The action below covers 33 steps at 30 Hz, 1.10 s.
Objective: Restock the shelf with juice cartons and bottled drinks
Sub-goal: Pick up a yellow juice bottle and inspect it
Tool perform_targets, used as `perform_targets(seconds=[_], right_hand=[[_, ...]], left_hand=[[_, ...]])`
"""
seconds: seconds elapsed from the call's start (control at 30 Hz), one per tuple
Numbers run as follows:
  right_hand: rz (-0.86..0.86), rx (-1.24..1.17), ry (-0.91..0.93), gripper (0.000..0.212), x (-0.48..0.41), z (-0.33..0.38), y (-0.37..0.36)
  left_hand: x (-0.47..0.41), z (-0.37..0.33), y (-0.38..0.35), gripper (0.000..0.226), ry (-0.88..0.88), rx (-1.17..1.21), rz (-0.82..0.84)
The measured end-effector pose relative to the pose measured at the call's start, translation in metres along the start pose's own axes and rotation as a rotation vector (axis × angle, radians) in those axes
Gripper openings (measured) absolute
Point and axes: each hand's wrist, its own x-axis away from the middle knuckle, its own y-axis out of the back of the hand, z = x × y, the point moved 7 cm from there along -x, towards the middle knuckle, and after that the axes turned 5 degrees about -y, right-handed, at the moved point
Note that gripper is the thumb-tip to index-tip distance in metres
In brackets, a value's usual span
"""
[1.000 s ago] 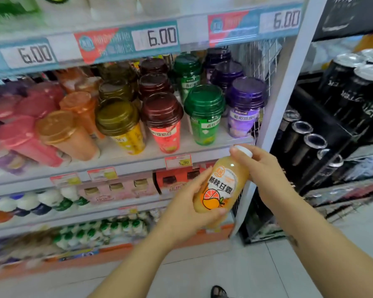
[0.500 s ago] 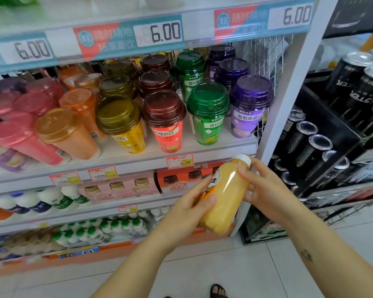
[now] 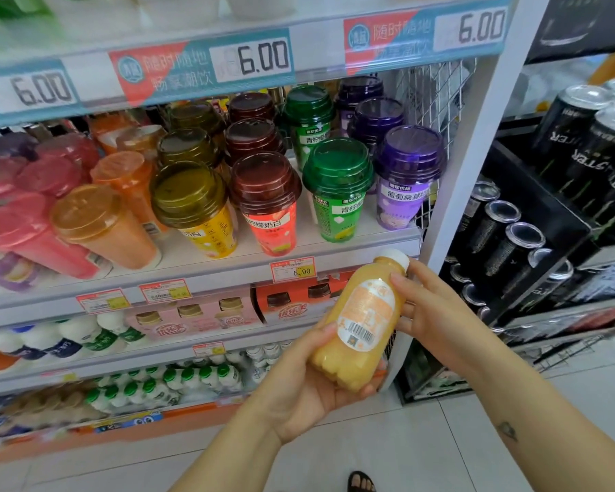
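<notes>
Orange juice in a clear plastic bottle [image 3: 361, 324] with a white cap [image 3: 395, 259], held tilted in mid-air before the right end of the shelf [image 3: 228, 275], just below the cup row, cap toward the upright post. Barcode label [image 3: 366, 317] turned up to the camera. Cradled at the base by the left hand [image 3: 309, 385]: fingers curled underneath, thumb up the left side. Steadied at the shoulder by the right hand [image 3: 437, 314]: one fingertip pressed on the plastic just under the cap, other fingers loosely spread behind the body. Not yet on any shelf.

Probably a label check before placing. Hazards from here, by judgement:
- Slipping out during a change of grip — smooth round plastic, only a light touch up top.
- Knocking the front cups [image 3: 267, 207] when reaching in, tall and tightly packed near the ledge.
- Landing in the wrong row, no matching orange bottles visible among the stock.
- Clipping the cans [image 3: 501, 229], stacked just right of the post, with the right elbow.
</notes>
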Motion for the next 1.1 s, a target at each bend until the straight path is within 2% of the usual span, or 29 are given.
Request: perform_targets(seconds=[0.07, 0.17, 0.33, 0.37, 0.53, 0.6, 0.7, 0.8, 0.9, 1.1], right_hand=[[-0.089, 0.039, 0.03, 0.045, 0.0, 0.003, 0.004], [-0.181, 0.096, 0.028, 0.049, 0.0, 0.006, 0.008], [-0.228, 0.256, 0.019, 0.03, -0.003, 0.006, 0.006], [-0.241, 0.304, 0.021, 0.032, -0.003, 0.006, 0.006], [-0.264, 0.487, 0.026, 0.071, -0.004, 0.003, 0.003], [-0.246, 0.556, 0.042, 0.074, -0.003, 0.004, 0.001], [-0.165, 0.587, 0.022, 0.072, -0.003, 0.002, 0.0], [-0.07, 0.566, -0.074, 0.053, -0.004, -0.007, -0.002], [-0.034, 0.591, -0.206, 0.043, -0.008, -0.02, -0.002], [0.005, 0.64, -0.376, 0.05, -0.012, -0.051, 0.004]], left_hand=[[0.0, -0.004, 0.001, 0.056, -0.02, -0.061, 0.003], [-0.002, -0.011, 0.002, 0.052, -0.063, -0.314, -0.007], [0.0, -0.006, 0.005, 0.054, -0.074, -0.411, -0.062], [0.0, -0.005, 0.007, 0.056, -0.077, -0.453, -0.07], [-0.001, -0.005, 0.012, 0.05, -0.086, -0.631, -0.13], [0.0, -0.002, 0.012, 0.051, -0.01, -0.553, -0.097], [0.004, 0.005, 0.011, 0.066, 0.149, -0.246, -0.107], [0.004, 0.01, 0.014, 0.07, 0.238, -0.056, -0.183], [0.002, 0.014, 0.016, 0.068, 0.28, -0.014, -0.219], [0.003, 0.022, 0.022, 0.071, 0.345, 0.008, -0.298]])
